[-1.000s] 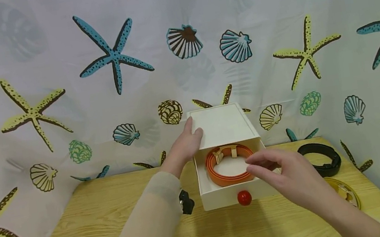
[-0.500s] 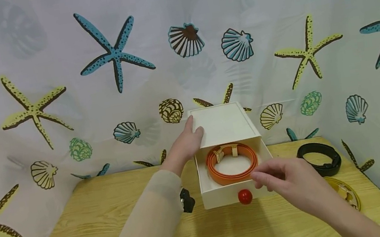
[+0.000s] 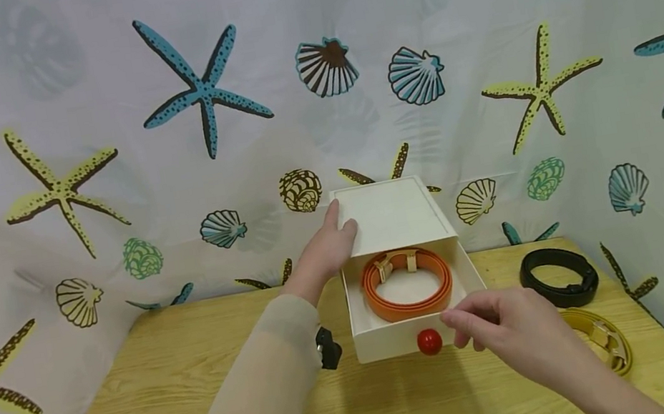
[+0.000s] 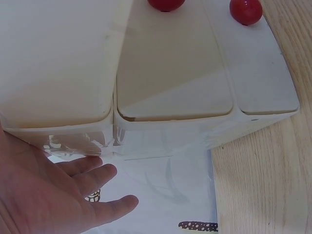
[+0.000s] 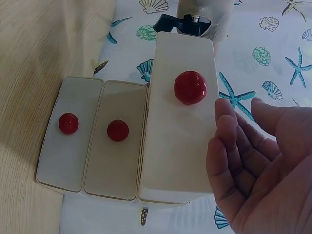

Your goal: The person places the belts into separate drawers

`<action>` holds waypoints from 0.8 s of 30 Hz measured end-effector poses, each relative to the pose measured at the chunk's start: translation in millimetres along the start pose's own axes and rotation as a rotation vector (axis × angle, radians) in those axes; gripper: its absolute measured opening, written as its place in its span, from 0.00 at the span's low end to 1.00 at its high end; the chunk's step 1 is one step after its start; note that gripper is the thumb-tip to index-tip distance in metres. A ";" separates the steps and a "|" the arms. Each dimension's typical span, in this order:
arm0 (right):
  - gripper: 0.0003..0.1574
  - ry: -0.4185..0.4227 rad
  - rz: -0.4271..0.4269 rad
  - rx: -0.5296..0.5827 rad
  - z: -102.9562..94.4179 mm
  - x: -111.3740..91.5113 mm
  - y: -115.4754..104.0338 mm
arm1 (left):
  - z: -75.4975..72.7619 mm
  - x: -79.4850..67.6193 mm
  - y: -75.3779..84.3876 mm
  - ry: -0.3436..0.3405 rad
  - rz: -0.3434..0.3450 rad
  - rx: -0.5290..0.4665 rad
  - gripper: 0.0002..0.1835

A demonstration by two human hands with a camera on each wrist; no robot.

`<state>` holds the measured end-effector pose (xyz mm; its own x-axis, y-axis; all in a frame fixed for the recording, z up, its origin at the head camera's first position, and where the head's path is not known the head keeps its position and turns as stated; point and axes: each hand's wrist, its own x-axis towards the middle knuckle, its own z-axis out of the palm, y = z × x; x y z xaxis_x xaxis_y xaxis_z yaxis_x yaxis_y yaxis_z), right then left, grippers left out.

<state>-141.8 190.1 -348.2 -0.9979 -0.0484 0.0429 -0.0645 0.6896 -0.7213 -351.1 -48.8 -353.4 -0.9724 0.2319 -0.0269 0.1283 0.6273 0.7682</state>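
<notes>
The right hand (image 3: 514,326) has drawn back towards five o'clock from beside the orange belt (image 3: 411,309), and its fingers now hover by the front right corner of the extended top drawer (image 3: 386,344). They are loosely bent, hold nothing, and leave a moderate gap to the thumb; whether they touch the drawer I cannot tell. The left hand (image 3: 325,246) has stayed at the nine o'clock side of the white cabinet (image 3: 395,215), fingers spread and fairly straight. The orange belt lies coiled inside the drawer, its buckle at eleven o'clock, with the red knob (image 3: 429,342) at six o'clock on the drawer front. Two lower drawers (image 5: 117,165) sit closed beneath. On the worktop (image 3: 170,377), towards four o'clock from the cabinet, lie a coiled black belt (image 3: 570,295) and, nearer the person, a yellow belt (image 3: 617,335).
</notes>
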 end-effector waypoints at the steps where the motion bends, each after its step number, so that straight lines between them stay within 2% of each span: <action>1: 0.15 -0.004 0.009 0.001 0.2 -0.5 -0.2 | 0.0 -0.1 0.2 0.000 0.000 0.000 0.40; 7: 0.17 -0.028 0.054 0.008 4.4 -5.3 0.3 | 0.3 0.1 0.3 0.000 -0.001 -0.003 0.40; 14: 0.16 -0.027 0.040 0.004 11.2 -5.3 1.7 | 0.7 2.4 -1.8 0.005 -0.002 0.006 0.40; 24: 0.22 -0.043 0.064 0.017 18.1 -5.4 5.0 | 1.0 1.9 -0.3 0.007 -0.018 0.008 0.40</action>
<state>-136.6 180.7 -364.6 -0.9988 -0.0358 -0.0328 -0.0003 0.6801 -0.7331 -352.8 -47.8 -354.3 -0.9760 0.2150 -0.0360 0.1122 0.6370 0.7626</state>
